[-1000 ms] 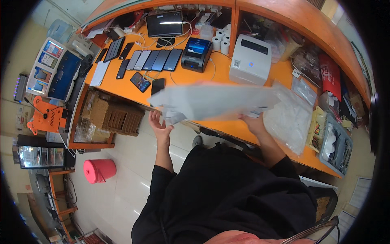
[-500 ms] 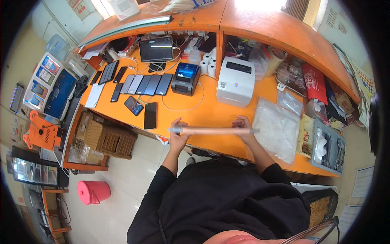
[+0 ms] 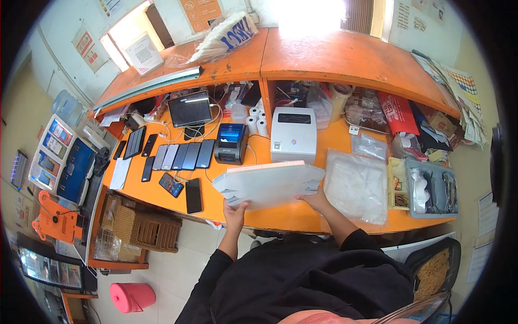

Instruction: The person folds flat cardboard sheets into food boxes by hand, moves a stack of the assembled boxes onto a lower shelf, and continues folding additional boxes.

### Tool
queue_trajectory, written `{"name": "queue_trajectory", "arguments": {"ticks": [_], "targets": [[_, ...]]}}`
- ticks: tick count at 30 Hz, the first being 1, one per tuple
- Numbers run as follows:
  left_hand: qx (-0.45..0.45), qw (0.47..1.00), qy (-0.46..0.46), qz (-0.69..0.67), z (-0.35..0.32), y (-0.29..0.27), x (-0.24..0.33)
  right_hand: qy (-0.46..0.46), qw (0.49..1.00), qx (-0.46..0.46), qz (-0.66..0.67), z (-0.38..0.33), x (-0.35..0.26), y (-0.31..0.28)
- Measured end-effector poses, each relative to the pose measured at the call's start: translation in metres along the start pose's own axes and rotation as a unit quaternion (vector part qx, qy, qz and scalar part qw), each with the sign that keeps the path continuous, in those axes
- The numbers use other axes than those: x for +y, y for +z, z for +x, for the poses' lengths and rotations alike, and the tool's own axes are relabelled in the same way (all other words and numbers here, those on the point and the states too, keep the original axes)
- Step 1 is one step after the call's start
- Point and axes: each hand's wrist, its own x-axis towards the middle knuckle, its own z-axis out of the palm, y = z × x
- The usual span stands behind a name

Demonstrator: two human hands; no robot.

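The left hand [image 3: 235, 212] has the lower left corner of a broad, flat package [image 3: 267, 183], its thumb laid on the near face; the right hand [image 3: 317, 202] takes the lower right side in the same manner. Both are closed on it, spread well apart, probably because so wide a thing would tip or sag if held from one end. The fingers behind it are hidden, so how firmly they press, and whether its underside meets the desk [image 3: 291, 220], I cannot tell.

The package sits in front of the body, over the near edge of the desk, tilted so that its large face is turned up toward the wearer. That face is pale grey-white with a soft sheen, apparently a smooth wrapping. Dark, angular streaks mark both lower corners, like folds, and a thin peach strip shows along the top edge.

Just beyond stands a white printer [image 3: 293, 132], with a small black printer [image 3: 231, 143] to its left. Clear plastic bags [image 3: 356, 186] lie flat just right of the package, within easy reach, it seems. Farther left, phones [image 3: 191, 156] are lined up side by side, perhaps so each screen stays visible, with cables near them.
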Motion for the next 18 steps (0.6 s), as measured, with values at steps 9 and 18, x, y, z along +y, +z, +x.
{"name": "queue_trajectory", "arguments": {"ticks": [9, 18], "targets": [[-0.027, 0.999, -0.029, -0.006, 0.005, -0.016, -0.004, -0.001, 0.997, 0.058, -0.055, -0.003, 0.026, -0.002], [-0.246, 0.936, -0.194, -0.162, 0.003, -0.034, 0.092, -0.066, 0.997, -0.035, -0.002, -0.015, -0.072, 0.003]]}}
